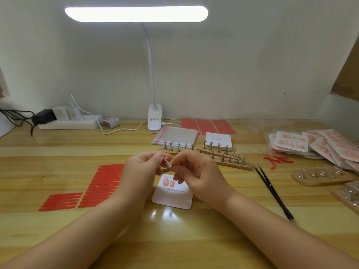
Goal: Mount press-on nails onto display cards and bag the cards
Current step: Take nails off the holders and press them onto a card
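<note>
Both hands, left hand (142,167) and right hand (196,171), pinch one clear tab (167,163) above one card (172,193) bearing two nails (169,182)

Wood table (58,148) w/ card (172,197), tweezers (272,189)

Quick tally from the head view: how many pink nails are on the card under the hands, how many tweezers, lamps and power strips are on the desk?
Pink nails on the display card: 2 visible
Tweezers: 1
Desk lamp: 1
Power strip: 1
Total: 5
The right hand covers part of the card, so more nails may be hidden.
</note>
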Available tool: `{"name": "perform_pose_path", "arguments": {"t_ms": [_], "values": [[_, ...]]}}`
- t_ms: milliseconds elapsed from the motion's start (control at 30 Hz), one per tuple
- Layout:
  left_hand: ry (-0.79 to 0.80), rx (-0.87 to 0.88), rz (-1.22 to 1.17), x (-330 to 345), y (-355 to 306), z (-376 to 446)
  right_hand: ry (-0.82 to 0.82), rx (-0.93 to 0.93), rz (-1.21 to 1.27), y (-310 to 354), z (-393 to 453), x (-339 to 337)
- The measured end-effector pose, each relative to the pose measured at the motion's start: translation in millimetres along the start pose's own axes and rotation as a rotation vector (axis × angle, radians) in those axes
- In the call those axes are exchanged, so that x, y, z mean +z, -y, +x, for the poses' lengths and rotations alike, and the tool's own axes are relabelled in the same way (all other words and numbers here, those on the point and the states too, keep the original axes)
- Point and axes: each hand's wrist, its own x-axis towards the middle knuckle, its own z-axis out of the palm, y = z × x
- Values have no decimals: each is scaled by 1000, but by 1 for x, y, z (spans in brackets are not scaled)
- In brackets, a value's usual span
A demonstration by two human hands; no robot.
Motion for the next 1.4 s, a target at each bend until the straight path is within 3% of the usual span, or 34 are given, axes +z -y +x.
{"name": "perform_pose_path", "arguments": {"t_ms": [167,333,467,667,1067,1400], "values": [[-94,-218,-157,-9,1,16,33,-76,54,10,-3,6],[-93,127,200,-20,4,17,-198,109,49,6,2,-1],[-101,89,420,-25,17,24,-303,247,45,-1,2,-7],[-74,124,594,-22,28,27,-197,262,-177,-8,9,-1],[-50,109,488,-19,22,18,-88,352,-575,-23,17,-1],[-38,192,438,-21,21,15,-70,305,-690,-19,17,1]]}}
